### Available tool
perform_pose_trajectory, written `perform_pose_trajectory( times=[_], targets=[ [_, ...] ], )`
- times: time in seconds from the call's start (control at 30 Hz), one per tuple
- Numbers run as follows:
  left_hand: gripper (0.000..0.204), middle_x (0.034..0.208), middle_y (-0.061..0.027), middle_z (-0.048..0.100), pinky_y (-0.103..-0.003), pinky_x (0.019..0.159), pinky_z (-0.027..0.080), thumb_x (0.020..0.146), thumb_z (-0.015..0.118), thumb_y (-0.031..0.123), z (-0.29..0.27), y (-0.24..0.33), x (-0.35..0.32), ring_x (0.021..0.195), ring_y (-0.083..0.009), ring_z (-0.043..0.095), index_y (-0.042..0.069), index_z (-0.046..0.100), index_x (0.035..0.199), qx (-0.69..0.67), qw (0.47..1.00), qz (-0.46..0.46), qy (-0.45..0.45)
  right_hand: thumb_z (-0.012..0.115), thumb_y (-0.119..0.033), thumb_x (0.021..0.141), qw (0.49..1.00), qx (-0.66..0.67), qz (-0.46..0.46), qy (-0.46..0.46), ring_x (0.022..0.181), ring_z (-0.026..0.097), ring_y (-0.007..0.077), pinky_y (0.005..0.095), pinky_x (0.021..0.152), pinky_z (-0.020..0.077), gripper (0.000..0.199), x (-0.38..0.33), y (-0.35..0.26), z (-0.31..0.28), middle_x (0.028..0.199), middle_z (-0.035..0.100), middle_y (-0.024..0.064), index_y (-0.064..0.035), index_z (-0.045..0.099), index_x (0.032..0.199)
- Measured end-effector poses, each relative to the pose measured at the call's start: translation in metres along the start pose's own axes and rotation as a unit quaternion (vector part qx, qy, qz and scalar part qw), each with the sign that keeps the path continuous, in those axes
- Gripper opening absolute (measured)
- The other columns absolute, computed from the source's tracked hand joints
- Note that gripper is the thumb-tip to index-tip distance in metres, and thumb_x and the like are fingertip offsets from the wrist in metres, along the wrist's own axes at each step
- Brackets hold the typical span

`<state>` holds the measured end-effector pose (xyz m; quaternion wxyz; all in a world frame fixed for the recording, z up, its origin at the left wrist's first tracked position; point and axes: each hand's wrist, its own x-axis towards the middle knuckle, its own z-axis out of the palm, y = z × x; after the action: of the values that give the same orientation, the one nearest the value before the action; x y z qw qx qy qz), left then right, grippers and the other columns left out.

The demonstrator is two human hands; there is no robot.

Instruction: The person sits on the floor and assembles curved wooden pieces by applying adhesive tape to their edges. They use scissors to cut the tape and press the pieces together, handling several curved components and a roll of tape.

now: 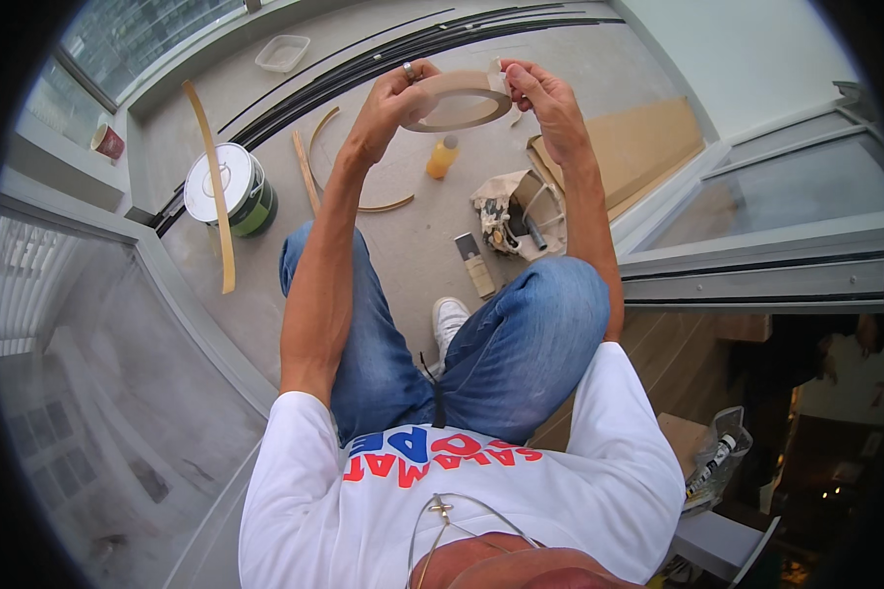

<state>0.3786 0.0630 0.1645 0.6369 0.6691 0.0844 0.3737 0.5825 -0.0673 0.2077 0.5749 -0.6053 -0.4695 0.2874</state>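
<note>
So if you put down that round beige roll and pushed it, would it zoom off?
On its edge, the beige roll would probably roll, since it's round. Laid flat, it would likely just slide, as its side looks flat. It may be light for its size, because its middle is a big open hole.
</note>
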Motion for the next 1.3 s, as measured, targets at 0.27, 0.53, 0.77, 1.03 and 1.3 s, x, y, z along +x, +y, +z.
perform_pose_trajectory(
  times=[0.27,0.53,0.77,1.03,1.3],
  targets=[
    [0.043,0.068,0.004,0.048,-0.023,0.062,0.035,0.089,0.063,0.051,0.003,-0.003,0.002,0.065,-0.0064,0.044,0.009,0.066,0.095,-0.001,0.999,-0.034,-0.016,0.071,-0.018,0.096,0.992,0.043,-0.09,0.071,0.081,0.061,0.0067,0.0223,0.077,0.0503,0.014,0.007,0.017,0.011,0.091,0.068,-0.0004,-0.0059,0.071,0.104],
    [0.05,0.061,0.0067,0.04,-0.022,0.067,0.038,0.099,0.06,0.055,0.011,-0.013,0.007,0.061,-0.0063,0.038,0.005,0.063,0.095,-0.073,0.992,-0.1,0.04,0.068,-0.016,0.098,0.98,0.068,-0.135,0.129,0.083,0.064,0.0093,0.0236,0.081,0.0541,0.011,0.008,0.02,0.016,0.091,0.066,0.0007,-0.0052,0.068,0.103],
    [0.051,0.062,0.0075,0.042,-0.024,0.069,0.043,0.099,0.061,0.053,0.026,-0.017,0.011,0.058,-0.005,0.038,0.002,0.061,0.098,-0.174,0.968,-0.127,0.132,0.07,-0.013,0.095,0.936,-0.135,-0.298,0.132,0.089,0.064,0.013,0.0287,0.083,0.0534,0.008,0.006,0.012,0.025,0.095,0.066,0.0016,-0.0067,0.071,0.1],
    [0.055,0.06,0.0091,0.045,-0.022,0.067,0.048,0.096,0.065,0.055,0.035,-0.003,0.007,0.054,-0.0027,0.04,0.0,0.061,0.098,-0.204,0.95,-0.122,0.203,0.073,-0.008,0.091,0.92,-0.229,-0.302,0.1,0.084,0.063,0.016,0.029,0.077,0.0514,0.008,-0.001,0.014,0.039,0.091,0.065,0.0043,-0.0068,0.073,0.099],
    [0.055,0.059,0.0088,0.043,-0.022,0.064,0.047,0.095,0.065,0.056,0.034,-0.014,0.01,0.053,-0.0038,0.039,0.001,0.061,0.097,-0.211,0.943,-0.134,0.219,0.073,-0.006,0.09,0.892,-0.243,-0.364,0.11,0.081,0.063,0.0167,0.0297,0.074,0.0513,0.01,0.004,0.021,0.035,0.088,0.065,0.0052,-0.0073,0.072,0.099]
  ],
)
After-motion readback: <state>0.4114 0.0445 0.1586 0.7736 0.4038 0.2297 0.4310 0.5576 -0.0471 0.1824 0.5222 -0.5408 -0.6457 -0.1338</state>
